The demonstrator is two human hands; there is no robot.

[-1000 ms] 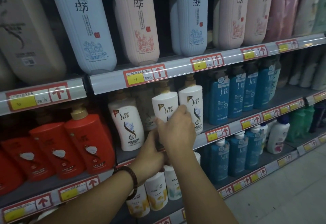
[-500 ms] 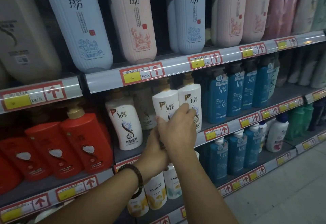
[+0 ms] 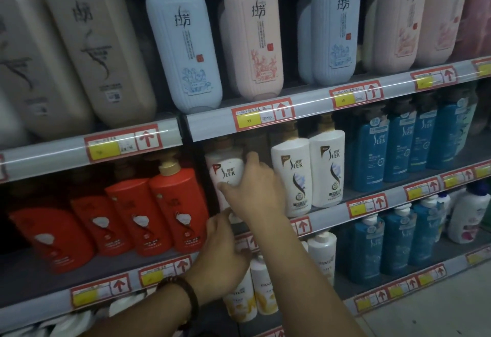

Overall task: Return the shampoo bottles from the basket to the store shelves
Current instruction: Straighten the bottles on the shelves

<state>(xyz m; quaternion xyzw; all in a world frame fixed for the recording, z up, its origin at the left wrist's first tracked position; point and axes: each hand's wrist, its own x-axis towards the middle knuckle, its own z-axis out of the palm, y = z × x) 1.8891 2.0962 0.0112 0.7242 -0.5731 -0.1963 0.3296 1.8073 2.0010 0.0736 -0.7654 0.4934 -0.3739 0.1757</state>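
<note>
A white Slek shampoo bottle [image 3: 225, 174] with a gold pump stands on the middle shelf [image 3: 329, 210], left of two matching white Slek bottles [image 3: 308, 174]. My right hand [image 3: 255, 190] grips its upper body, thumb on the front and fingers round the right side. My left hand [image 3: 221, 254], with a dark bead bracelet on the wrist, is curled at the bottle's base by the shelf edge. The lower part of the bottle is hidden behind both hands. No basket is in view.
Red pump bottles [image 3: 148, 214] stand left of the held bottle, blue Slek bottles [image 3: 398, 148] to the right. Tall pale blue, pink and beige bottles [image 3: 183, 44] fill the shelf above. White Pantene bottles [image 3: 255, 291] stand below. Grey floor [image 3: 438, 307] lies at bottom right.
Both hands have shifted left from the middle white Slek bottle to the leftmost one. The view has swung left too, and the shelves now look closer.
</note>
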